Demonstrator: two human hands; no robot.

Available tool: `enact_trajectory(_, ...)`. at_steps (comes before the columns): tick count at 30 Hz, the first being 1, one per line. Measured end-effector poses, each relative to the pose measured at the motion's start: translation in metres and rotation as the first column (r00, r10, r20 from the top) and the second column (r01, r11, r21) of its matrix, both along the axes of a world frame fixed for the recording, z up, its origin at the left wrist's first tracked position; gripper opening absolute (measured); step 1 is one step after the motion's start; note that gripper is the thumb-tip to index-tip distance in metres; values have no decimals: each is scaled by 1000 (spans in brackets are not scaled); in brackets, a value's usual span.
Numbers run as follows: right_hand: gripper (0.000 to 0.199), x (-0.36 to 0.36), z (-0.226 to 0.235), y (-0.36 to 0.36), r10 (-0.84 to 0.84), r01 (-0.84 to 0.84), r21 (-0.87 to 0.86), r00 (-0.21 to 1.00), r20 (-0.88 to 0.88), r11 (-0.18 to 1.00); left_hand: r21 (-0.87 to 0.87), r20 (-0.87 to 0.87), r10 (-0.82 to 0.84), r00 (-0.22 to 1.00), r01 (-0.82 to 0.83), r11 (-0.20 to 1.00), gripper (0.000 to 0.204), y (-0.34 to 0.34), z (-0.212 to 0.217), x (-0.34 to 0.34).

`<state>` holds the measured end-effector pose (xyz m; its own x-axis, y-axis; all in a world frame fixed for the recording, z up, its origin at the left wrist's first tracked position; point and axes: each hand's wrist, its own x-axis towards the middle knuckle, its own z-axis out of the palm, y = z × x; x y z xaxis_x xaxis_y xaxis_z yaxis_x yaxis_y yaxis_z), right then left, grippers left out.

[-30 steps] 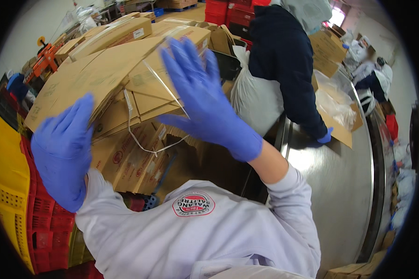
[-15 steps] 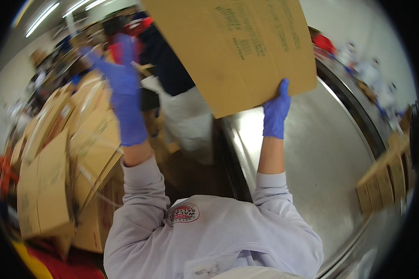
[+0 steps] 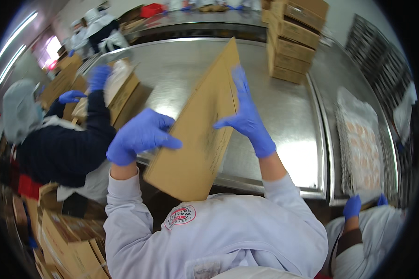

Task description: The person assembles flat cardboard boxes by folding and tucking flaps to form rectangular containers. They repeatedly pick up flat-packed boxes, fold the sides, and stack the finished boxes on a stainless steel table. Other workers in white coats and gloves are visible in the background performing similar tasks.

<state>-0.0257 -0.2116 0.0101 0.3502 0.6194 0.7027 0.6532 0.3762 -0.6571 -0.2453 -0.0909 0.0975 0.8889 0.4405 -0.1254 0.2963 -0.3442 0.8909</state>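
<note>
Left hand (image 3: 137, 138): fingers curled at the carton's (image 3: 195, 144) left edge, can't tell if clamped. Right hand (image 3: 250, 118): fingers spread at its right edge, likely steadying it. Carton tilts between them, partly over the surface (image 3: 288, 135).

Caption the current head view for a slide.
Blue-gloved left hand at one edge of a tan cardboard carton, right hand spread at the other, with a steel table beyond.
</note>
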Motion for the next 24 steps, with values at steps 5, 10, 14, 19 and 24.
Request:
enact_trajectory(5,101,24,26,10,-8,141,-124,692,722,982,270,799,-316,511,165,949,38,-53,-49,62)
enact_trajectory(10,89,27,10,-19,-21,39,-28,882,470,999,543,672,-490,555,80,836,30,-42,-70,87)
enact_trajectory(14,85,104,-82,-51,-130,-16,218,759,638,976,489,769,-237,594,-307,816,20,-23,-66,80)
enact_trajectory(19,84,50,9,-52,-86,31,300,981,173,954,603,702,-536,469,8,797,15,-54,-78,119)
enact_trajectory(24,70,40,-4,-38,-163,129,112,908,387,985,514,749,-371,549,-127,849,13,-58,-83,117)
